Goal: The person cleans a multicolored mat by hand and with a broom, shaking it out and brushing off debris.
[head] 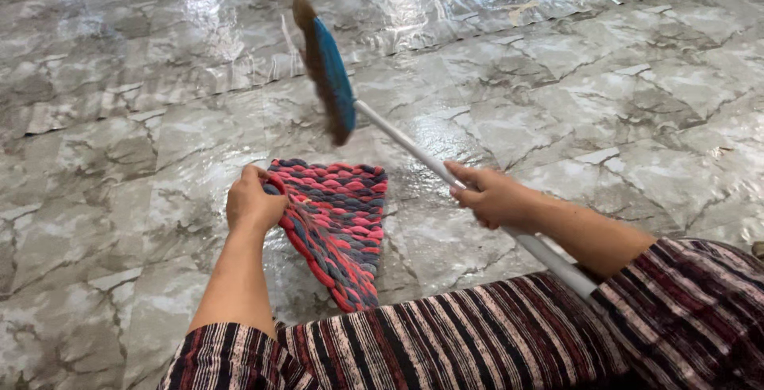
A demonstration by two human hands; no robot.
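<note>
A view from a head-worn camera looks down at a person's two bare hands over a glossy grey marble-patterned floor (119,119), whose tiles shine with bright reflections toward the far edge of the view.

The left hand (253,203) has its fingers curled tight around the left edge of a braided mat (338,227), lifting that edge off the floor. The mat is woven of thick red, pink and blue-grey strands. It hangs folded and tilted, its lower part pointing toward the person and resting against the floor near the middle of the view, just in front of the person's clothing.

The right hand (492,196) is closed around the white handle (414,154) of a broom (328,76), gripping it about halfway along its visible length. The handle runs diagonally from the lower right, where it passes the person's forearm, up toward the centre. The broom head has a blue body with brown bristles; it is blurred and held in the air above the mat's far edge, not touching the mat or the floor as far as can be seen.

Both forearms are bare. Dark fabric (477,334) with red, white and black stripes covers the person's body across the near edge of the view.

The two hands are well apart, with the mat between them.
</note>
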